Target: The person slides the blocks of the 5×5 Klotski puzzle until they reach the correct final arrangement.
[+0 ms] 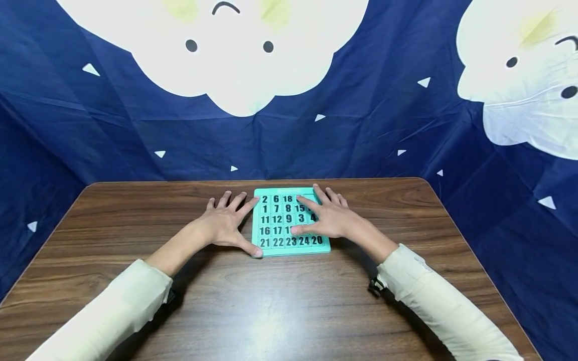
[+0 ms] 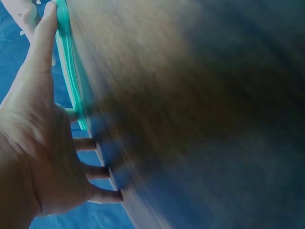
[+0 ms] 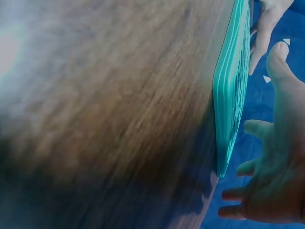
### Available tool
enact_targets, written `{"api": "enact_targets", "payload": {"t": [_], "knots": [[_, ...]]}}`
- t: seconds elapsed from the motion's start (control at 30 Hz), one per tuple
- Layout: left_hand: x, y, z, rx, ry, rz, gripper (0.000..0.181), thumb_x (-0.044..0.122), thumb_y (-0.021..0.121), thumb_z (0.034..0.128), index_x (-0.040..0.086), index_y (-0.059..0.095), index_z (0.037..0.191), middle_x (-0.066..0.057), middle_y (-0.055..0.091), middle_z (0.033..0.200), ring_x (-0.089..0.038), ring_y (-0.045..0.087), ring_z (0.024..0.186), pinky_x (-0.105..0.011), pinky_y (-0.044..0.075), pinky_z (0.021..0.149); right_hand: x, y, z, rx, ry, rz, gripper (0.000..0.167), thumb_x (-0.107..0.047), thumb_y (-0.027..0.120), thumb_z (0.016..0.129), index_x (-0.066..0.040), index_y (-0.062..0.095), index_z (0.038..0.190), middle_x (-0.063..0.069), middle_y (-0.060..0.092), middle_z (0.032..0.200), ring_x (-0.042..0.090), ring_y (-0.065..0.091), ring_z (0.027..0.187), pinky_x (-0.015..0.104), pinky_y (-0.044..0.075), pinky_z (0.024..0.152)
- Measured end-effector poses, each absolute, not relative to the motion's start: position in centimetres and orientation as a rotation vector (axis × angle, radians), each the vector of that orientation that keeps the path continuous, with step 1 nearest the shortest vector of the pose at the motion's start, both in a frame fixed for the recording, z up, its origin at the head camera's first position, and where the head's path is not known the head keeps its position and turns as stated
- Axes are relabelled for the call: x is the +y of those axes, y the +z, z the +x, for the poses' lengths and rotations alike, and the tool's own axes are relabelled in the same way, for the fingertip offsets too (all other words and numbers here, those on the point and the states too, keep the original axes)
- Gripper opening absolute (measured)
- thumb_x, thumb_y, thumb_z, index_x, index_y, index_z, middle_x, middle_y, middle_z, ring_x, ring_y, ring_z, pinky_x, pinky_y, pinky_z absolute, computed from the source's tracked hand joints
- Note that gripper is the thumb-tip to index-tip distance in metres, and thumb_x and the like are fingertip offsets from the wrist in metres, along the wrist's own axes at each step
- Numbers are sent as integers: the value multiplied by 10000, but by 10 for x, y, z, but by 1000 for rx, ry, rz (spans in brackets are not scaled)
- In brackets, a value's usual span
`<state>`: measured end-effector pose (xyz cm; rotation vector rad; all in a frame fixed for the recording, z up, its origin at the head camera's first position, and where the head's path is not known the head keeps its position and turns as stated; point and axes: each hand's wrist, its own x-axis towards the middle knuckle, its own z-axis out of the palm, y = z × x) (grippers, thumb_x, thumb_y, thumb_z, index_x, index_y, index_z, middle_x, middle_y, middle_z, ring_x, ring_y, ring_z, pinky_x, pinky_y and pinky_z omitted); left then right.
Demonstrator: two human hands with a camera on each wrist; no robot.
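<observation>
A turquoise number slide puzzle (image 1: pixel 277 225) lies flat on the wooden table, its black-numbered tiles facing up. My left hand (image 1: pixel 223 225) is spread at its left side, the thumb at the near left corner and the index fingertip by the far left corner. In the left wrist view that thumb rests against the puzzle's edge (image 2: pixel 71 67). Over the right part of the puzzle is my right hand (image 1: pixel 333 219), fingers spread, hiding some tiles. The right wrist view shows the right hand (image 3: pixel 281 157) held above the puzzle (image 3: pixel 230 90), its thumb apart from the surface.
The brown wooden table (image 1: pixel 253 311) extends around the puzzle, its far edge just beyond it. A dark blue cloth (image 1: pixel 271 145) with white clouds and triangles hangs behind and at the sides. Light-coloured sleeves (image 1: pixel 433 296) cover both forearms.
</observation>
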<state>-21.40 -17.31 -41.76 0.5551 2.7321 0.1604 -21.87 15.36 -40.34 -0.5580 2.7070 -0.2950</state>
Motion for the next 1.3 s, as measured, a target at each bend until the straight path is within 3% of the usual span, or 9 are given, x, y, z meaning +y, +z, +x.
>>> {"api": "enact_targets", "payload": {"t": [0.23, 0.5, 0.73, 0.97, 1.17, 1.3], "knots": [[-177, -418, -211, 2739, 147, 553, 1610, 1090, 726, 607, 348, 3, 1839, -172, 61, 1919, -571, -3, 1750, -897, 74, 1313, 163, -399, -221, 2700, -204, -478, 1070, -1011, 515, 903, -503, 206, 1793, 132, -81, 1921, 514, -81, 1766, 773, -18, 1398], [-177, -415, -212, 2732, 129, 561, 1608, 1105, 694, 616, 327, -1, 1840, -188, 31, 1916, -578, -19, 1745, -896, 74, 1314, 157, -392, -221, 2760, -169, -482, 1035, -961, 545, 937, -445, 281, 1794, 150, -41, 1922, 519, -67, 1766, 762, -13, 1403], [-178, -413, -213, 2716, 120, 549, 1602, 1101, 691, 632, 324, -21, 1838, -181, 4, 1917, -565, -41, 1749, -890, 62, 1318, 127, -398, -226, 2716, -200, -576, 995, -967, 513, 949, -525, 207, 1785, 111, -96, 1922, 489, -95, 1771, 729, -19, 1419], [-177, -414, -213, 2699, 135, 557, 1608, 1095, 698, 634, 312, -25, 1839, -184, -13, 1916, -570, -56, 1746, -900, 52, 1310, 148, -397, -228, 2707, -155, -502, 930, -956, 509, 961, -570, 241, 1763, 132, -61, 1924, 509, -74, 1769, 752, -26, 1407], [-176, -416, -214, 2704, 136, 567, 1608, 1092, 701, 637, 310, -26, 1839, -187, -11, 1916, -572, -55, 1745, -904, 56, 1307, 150, -398, -229, 2733, -210, -540, 913, -916, 525, 988, -508, 301, 1773, 136, -56, 1924, 501, -67, 1771, 744, -28, 1411], [-175, -417, -215, 2700, 126, 571, 1598, 1090, 698, 646, 307, -21, 1839, -183, -13, 1917, -568, -56, 1747, -899, 59, 1311, 133, -402, -229, 2728, -234, -618, 934, -920, 513, 990, -502, 260, 1785, 136, -59, 1923, 504, -50, 1772, 736, -7, 1417]]}}
